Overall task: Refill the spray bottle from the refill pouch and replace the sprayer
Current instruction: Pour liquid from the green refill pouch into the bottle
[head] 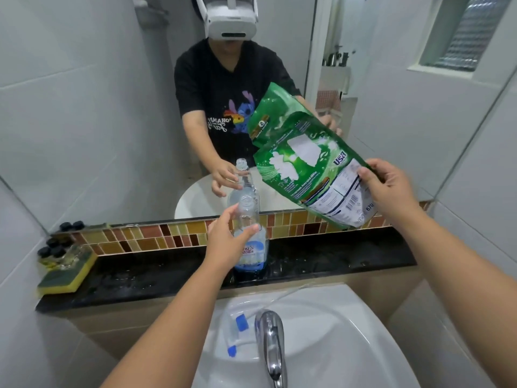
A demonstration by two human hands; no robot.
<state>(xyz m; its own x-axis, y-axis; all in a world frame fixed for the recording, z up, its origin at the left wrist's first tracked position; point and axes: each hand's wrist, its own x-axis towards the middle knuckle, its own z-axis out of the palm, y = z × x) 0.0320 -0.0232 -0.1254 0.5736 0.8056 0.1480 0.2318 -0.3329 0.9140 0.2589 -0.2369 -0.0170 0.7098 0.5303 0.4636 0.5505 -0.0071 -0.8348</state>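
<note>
A clear spray bottle [250,242] with a blue label stands upright on the black ledge [156,273], its neck open with no sprayer on it. My left hand [228,239] curls round its upper part. My right hand [387,186] pinches the bottom edge of a green refill pouch [310,169], which is held tilted above and to the right of the bottle's mouth. The sprayer head [237,331], white with blue parts and a thin clear tube, lies in the white sink [335,331].
A chrome tap [271,340] rises over the sink in front of me. A yellow-green sponge [67,273] and small black-capped jars [54,247] sit at the ledge's left end. A mirror [112,107] above the tiled strip reflects the person, bottle and pouch.
</note>
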